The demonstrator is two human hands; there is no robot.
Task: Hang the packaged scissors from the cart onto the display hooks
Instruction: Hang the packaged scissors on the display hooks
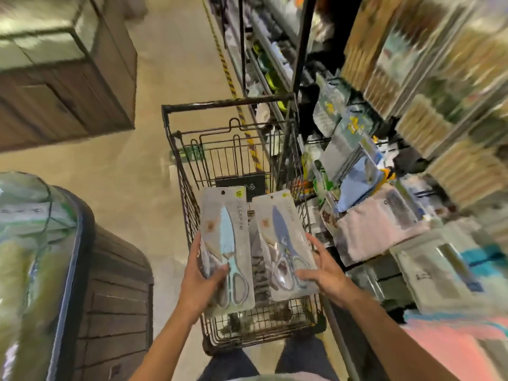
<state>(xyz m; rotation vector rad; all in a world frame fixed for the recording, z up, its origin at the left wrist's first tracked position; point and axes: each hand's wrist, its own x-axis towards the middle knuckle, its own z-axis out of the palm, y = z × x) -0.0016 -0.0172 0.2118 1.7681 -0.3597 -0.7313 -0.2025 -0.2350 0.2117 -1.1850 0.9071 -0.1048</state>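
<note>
Two packs of scissors in play here, both held up over the cart in the lower middle of the frame. The grey card pack with light teal-handled scissors (228,250) is in the left hand (199,284), fingers wrapped around its lower left edge with the thumb across the front. Its long axis runs almost straight up the frame, blade tip toward the top, handles down near the wrist. The second grey card pack with blue-grey scissors (284,247) sits just beside it on the right, leaning a bit left at the top, tip also up; the right hand (325,276) holds it by the lower right edge, fingers curled round it.

Below both is the black wire shopping cart (187,188), with more packaged stuff in its basket, too blurred to make out. Right side of the frame has display shelves (412,133) crammed with hanging packaged goods, heavily smeared.
</note>
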